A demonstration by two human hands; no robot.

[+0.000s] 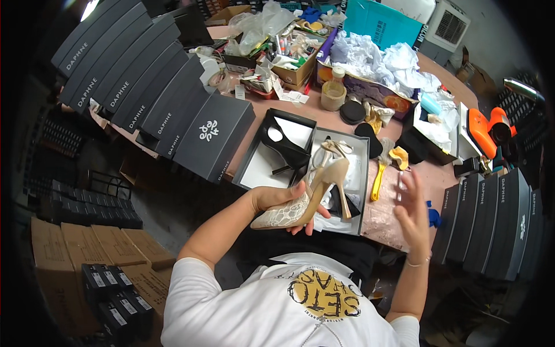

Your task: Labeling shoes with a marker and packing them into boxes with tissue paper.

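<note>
My left hand (276,198) grips a beige lace high-heeled shoe (300,199) by its sole, heel pointing up and right, just in front of an open shoe box (363,173). That box holds the second beige shoe (330,150) on white paper. Beside it to the left lies the box lid (254,159) with a black high-heeled shoe (283,147) in it. My right hand (411,208) hovers empty with fingers spread, blurred, over the pink table (393,214), close to a yellow brush (381,173).
Rows of dark shoe boxes (144,87) line the left side, and more (497,225) stand at the right. Crumpled white paper (381,61), a glass jar (333,89), cluttered cartons (295,69) and an orange tool (488,130) crowd the far table. Brown cartons (92,248) sit on the floor at left.
</note>
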